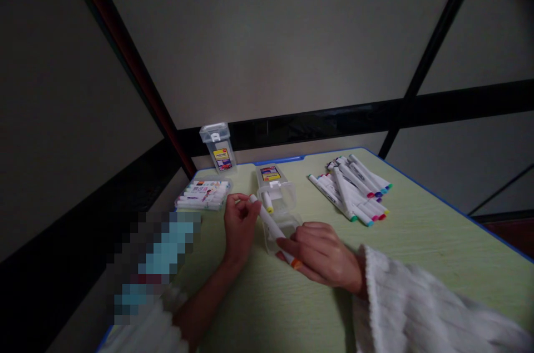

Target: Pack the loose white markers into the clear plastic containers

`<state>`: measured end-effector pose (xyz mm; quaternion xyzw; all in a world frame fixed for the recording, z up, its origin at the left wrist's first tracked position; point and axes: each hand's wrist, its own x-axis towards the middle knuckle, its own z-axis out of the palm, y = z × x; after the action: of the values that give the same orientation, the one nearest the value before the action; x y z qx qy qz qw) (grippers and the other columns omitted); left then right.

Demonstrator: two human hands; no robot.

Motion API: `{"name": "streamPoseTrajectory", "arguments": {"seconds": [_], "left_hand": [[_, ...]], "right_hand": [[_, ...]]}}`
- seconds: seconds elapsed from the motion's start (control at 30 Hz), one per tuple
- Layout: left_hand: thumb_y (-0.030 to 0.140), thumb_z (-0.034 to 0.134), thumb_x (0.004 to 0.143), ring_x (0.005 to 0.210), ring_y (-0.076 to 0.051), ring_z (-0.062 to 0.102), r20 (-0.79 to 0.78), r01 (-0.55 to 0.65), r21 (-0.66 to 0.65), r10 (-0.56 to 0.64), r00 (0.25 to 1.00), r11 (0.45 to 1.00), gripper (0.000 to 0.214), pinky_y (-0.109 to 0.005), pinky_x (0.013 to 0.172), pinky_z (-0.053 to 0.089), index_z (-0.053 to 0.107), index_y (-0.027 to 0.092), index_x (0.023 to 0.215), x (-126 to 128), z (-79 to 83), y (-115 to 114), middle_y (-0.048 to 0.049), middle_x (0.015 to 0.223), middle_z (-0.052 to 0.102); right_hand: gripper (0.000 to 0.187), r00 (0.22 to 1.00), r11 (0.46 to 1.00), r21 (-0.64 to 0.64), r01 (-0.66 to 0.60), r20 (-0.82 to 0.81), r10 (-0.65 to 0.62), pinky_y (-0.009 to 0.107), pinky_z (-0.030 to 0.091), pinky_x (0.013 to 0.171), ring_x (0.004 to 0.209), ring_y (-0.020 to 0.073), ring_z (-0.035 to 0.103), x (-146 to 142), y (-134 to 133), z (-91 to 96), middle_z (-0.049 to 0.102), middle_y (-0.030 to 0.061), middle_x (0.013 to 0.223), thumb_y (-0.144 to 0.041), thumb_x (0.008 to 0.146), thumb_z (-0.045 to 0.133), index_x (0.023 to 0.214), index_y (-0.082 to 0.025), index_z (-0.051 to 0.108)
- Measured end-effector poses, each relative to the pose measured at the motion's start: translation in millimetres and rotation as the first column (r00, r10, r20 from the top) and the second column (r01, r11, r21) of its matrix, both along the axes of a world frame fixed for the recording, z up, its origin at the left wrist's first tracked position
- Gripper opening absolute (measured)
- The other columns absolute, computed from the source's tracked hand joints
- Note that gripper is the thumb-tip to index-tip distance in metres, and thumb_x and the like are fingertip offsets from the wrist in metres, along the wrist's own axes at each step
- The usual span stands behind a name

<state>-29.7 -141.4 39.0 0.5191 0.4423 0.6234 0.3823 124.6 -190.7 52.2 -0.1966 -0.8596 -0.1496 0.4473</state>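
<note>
Both of my hands hold one white marker [270, 224] with an orange end cap over a green table [417, 253]. My left hand [240, 226] pinches its far white tip, fingers closed. My right hand [323, 253] grips the orange end near me, fingers curled round the barrel. Just behind the marker lies a clear plastic case [278, 197] on its side with a yellow-capped marker inside.
A pile of several white markers with coloured caps [352, 189] lies at the right back. A flat row of markers [202, 194] sits at the left. A second clear case [219, 147] stands upright at the table's back edge. Dark frame bars cross the wall.
</note>
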Motion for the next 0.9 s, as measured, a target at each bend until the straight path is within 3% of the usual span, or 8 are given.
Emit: {"name": "streamPoseTrajectory", "arguments": {"seconds": [0.2, 0.47, 0.7, 0.9], "left_hand": [[0.029, 0.048, 0.081, 0.053, -0.008, 0.044, -0.179, 0.068, 0.124, -0.045, 0.983, 0.990, 0.012, -0.017, 0.050, 0.035, 0.044, 0.018, 0.079, 1, -6.9, -10, 0.0053, 0.059, 0.048], [0.021, 0.043, 0.084, 0.056, -0.008, 0.048, -0.362, 0.088, 0.292, 0.025, 0.932, 0.952, 0.003, -0.017, 0.052, 0.039, 0.045, 0.018, 0.083, -3, -8.5, -16, 0.0042, 0.064, 0.051], [0.010, 0.045, 0.079, 0.057, -0.007, 0.047, -0.505, 0.148, 0.521, 0.164, 0.847, 0.841, 0.014, -0.016, 0.055, 0.040, 0.045, 0.018, 0.091, -4, -5.3, -19, 0.0038, 0.067, 0.052], [0.009, 0.042, 0.080, 0.061, -0.008, 0.050, -0.649, 0.347, 0.528, 0.105, 0.753, 0.775, 0.024, -0.017, 0.057, 0.041, 0.044, 0.018, 0.101, -5, -8.0, -20, -0.0021, 0.083, 0.059]], "right_hand": [[0.011, 0.997, 0.997, 0.068, -0.023, -0.076, 0.028, 0.025, 0.030, 0.044, 0.046, 0.0103, 0.044, 3, -3, 2.5, 0.054, -0.0020, 0.051, -0.015, 0.083, 0.052, 0.093, -0.012, 0.051], [0.009, 0.992, 0.996, 0.086, -0.029, -0.123, 0.039, 0.025, 0.030, 0.043, 0.045, 0.0114, 0.042, 3, -4, 5.8, 0.051, -0.0013, 0.048, -0.017, 0.084, 0.049, 0.092, -0.012, 0.049], [0.008, 0.988, 0.994, 0.107, -0.038, -0.146, 0.053, 0.025, 0.029, 0.042, 0.044, 0.0118, 0.040, 2, -6, 8.0, 0.047, -0.0021, 0.046, -0.017, 0.086, 0.045, 0.091, -0.013, 0.049], [0.007, 0.989, 0.993, 0.117, -0.018, -0.147, 0.035, 0.025, 0.029, 0.042, 0.045, 0.0119, 0.040, 2, -6, 7.3, 0.045, -0.0028, 0.047, -0.016, 0.085, 0.046, 0.089, -0.013, 0.050]]}}
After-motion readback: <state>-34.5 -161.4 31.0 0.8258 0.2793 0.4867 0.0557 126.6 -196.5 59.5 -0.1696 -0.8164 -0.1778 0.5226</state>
